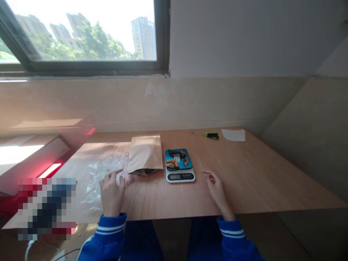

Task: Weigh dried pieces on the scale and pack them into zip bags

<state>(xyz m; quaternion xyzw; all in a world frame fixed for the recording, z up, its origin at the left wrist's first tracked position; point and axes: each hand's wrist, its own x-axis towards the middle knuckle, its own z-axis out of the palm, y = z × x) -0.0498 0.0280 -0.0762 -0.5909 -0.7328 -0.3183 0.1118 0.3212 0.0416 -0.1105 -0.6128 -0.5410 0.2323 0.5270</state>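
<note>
My left hand [112,190] rests over clear plastic zip bags [94,181] with red seal lines, its fingers loosely bent and apart; no firm grip shows. My right hand [216,186] hovers or rests right of a kitchen scale [181,177], fingers loosely stretched to the left and nothing in them. On the scale's blue platform lie several brown, dried-looking curved pieces [171,164], some with dark skins. The display is too small to read. Left of the scale lies a brown paper pouch [145,152], its mouth parted toward me, with dark contents partly showing.
Toward the back right lie a green-and-black screwdriver [212,135] and a white sheet [233,135]. The wooden table [244,177] meets a wall behind, under a window [89,32]. A blurred-out object [47,208] is at the lower left, near a cable.
</note>
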